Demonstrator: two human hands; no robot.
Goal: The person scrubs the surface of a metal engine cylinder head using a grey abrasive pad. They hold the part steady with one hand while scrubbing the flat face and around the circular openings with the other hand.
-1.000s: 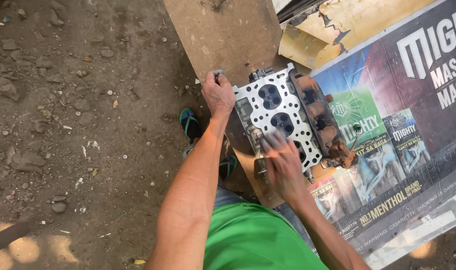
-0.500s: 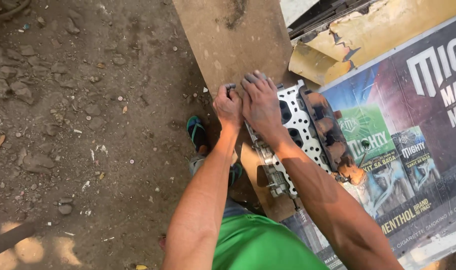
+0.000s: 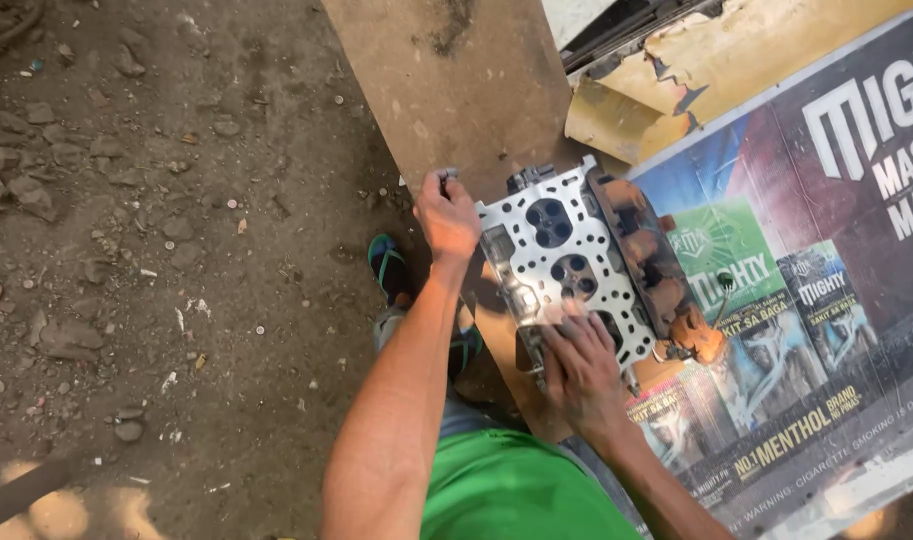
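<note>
While the left hand clamps its curled fingers over the far corner of the silver-grey metal cylinder head, the right hand lies flat and spread on the near end of that same part, palm down, fingers pressed against the machined face. That face is turned up and shows round combustion recesses and many small holes. Along its right side sits a rusty orange-brown manifold, bolted on. The cylinder head lies on a brown board worktop, partly over a dark printed poster sheet spread to the right. A torn yellowish sheet lies beyond it. Left of the board is bare dirt ground strewn with stones, and a foot in a green-strapped sandal stands beside the board's edge.
</note>
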